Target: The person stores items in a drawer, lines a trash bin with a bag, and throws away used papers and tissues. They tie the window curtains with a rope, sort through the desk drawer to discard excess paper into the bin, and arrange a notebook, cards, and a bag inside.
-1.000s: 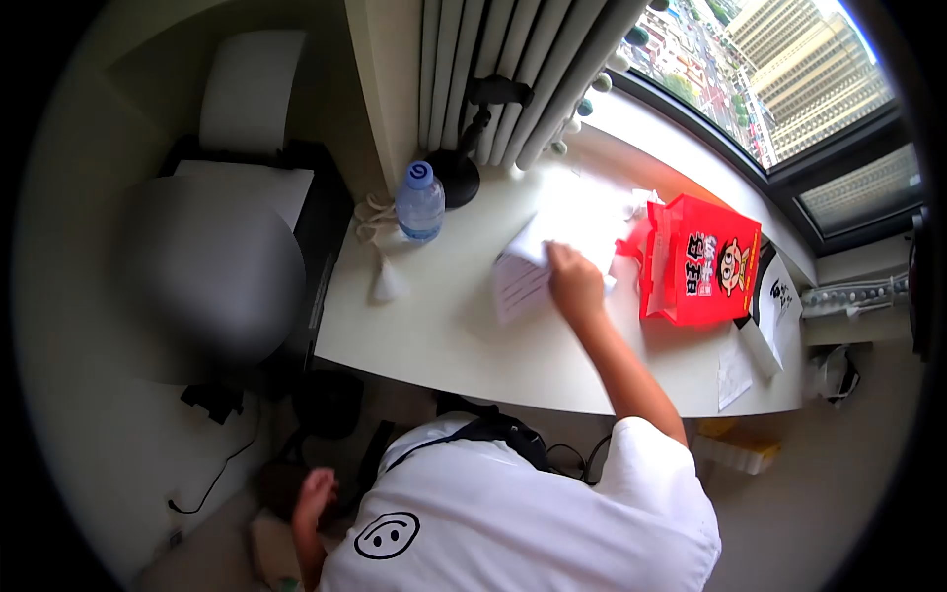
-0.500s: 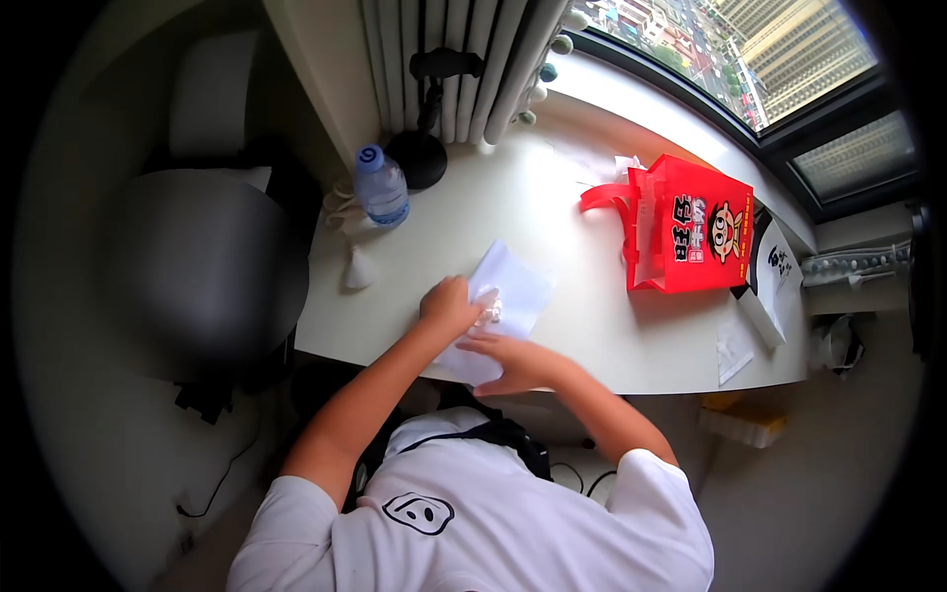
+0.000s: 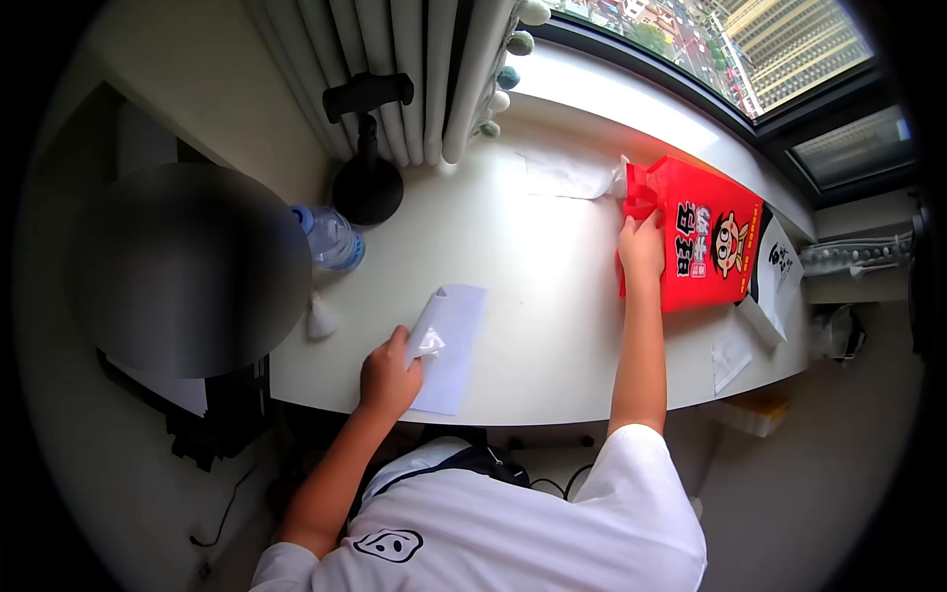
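Note:
My left hand (image 3: 390, 378) grips the left edge of a sheet of white paper (image 3: 456, 350), which lies partly folded over at the desk's front. A small, shiny clear plastic packet (image 3: 431, 343) rests on the paper beside my fingers. Off to the right, my right hand (image 3: 643, 245) is closed at the mouth of a red bag (image 3: 705, 281) with a cartoon face and black lettering. Its fingertips are partly hidden by the bag's edge, beside the red handle (image 3: 641, 183).
A water bottle (image 3: 333, 239) and a black stand (image 3: 367, 187) are at the desk's left. A white tassel (image 3: 322, 316) lies near them. Behind the red bag sits a white box (image 3: 774, 276). Thin white sheets (image 3: 567, 176) lie toward the window, and a small packet (image 3: 731, 360) lies at front right.
My right hand has left the paper and moved right to the red bag. My left hand now holds the paper's left edge, and the paper is folded over. The bag's handle has shifted upward.

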Action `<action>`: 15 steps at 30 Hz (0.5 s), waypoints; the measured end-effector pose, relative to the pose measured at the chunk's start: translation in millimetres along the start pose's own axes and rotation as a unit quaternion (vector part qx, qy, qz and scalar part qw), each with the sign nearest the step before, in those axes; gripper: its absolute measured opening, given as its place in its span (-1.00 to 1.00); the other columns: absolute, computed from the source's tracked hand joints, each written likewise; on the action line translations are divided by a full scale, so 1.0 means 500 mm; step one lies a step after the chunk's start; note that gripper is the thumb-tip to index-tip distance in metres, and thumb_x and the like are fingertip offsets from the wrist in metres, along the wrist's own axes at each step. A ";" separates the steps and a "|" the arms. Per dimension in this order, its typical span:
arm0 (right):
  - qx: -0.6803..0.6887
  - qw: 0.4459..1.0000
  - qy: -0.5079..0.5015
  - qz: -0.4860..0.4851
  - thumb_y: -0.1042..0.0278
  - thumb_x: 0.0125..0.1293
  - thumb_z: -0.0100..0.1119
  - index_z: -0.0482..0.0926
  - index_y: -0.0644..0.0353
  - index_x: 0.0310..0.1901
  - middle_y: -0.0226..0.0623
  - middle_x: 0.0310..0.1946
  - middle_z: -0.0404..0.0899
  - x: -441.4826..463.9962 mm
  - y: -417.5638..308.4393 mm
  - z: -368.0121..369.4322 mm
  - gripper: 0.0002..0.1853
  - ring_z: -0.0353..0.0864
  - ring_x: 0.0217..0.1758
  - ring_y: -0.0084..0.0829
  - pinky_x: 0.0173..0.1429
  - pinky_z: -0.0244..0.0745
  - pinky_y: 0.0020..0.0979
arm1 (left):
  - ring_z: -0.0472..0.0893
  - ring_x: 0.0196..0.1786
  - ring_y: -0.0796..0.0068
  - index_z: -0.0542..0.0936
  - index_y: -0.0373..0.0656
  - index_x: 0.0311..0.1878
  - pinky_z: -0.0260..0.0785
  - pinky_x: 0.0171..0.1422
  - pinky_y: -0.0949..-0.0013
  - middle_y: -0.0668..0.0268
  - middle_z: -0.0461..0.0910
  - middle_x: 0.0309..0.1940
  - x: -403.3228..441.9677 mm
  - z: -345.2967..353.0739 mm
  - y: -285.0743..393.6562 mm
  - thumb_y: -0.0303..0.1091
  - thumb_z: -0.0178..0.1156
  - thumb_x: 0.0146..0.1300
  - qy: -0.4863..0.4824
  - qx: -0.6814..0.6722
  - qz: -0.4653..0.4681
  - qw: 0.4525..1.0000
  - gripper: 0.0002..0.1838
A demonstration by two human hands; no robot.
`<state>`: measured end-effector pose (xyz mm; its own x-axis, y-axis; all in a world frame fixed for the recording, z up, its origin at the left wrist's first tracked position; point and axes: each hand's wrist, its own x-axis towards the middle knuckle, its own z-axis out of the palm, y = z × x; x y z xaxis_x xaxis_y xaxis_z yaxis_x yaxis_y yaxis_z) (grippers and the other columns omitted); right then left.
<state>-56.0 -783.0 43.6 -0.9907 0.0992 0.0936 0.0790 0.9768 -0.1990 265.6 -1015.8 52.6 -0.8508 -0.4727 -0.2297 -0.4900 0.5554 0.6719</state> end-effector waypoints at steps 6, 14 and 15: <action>0.043 0.973 0.090 -0.209 0.24 0.05 0.19 0.41 0.22 -0.20 -0.16 -0.26 0.43 -0.087 -0.152 -0.020 -0.67 0.51 -0.20 -0.23 -0.19 0.48 -0.27 | 0.55 -0.31 -0.10 0.42 -0.28 -0.29 0.40 -0.26 0.10 -0.04 0.55 -0.46 -0.001 -0.050 -0.012 -0.49 0.18 -0.04 0.052 -0.089 -0.035 0.994 -0.78; 0.012 0.999 -0.031 -0.029 0.14 0.09 0.13 0.40 0.25 -0.04 0.01 -0.11 0.45 0.063 -0.231 0.123 -0.55 0.47 -0.07 -0.06 -0.04 0.40 -0.15 | 0.59 -0.20 0.11 0.44 -0.31 -0.16 0.40 -0.11 0.26 0.02 0.57 -0.31 -0.029 -0.074 -0.047 -0.49 0.25 -0.07 0.065 -0.180 -0.052 0.980 -0.65; 0.012 0.999 -0.033 -0.032 0.14 0.09 0.13 0.40 0.25 -0.04 0.01 -0.11 0.45 0.059 -0.226 0.126 -0.55 0.47 -0.07 -0.06 -0.04 0.40 -0.15 | 0.58 -0.19 0.18 0.44 -0.33 -0.14 0.39 -0.08 0.28 0.06 0.57 -0.28 -0.033 -0.069 -0.054 -0.49 0.24 -0.06 0.072 -0.226 -0.053 0.970 -0.64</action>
<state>-101.0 -902.5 7.4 -0.9988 0.0236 0.0423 0.0138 0.9758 -0.2180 299.4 -1046.8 62.4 -0.7496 -0.6187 -0.2351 -0.4115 0.1574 0.8977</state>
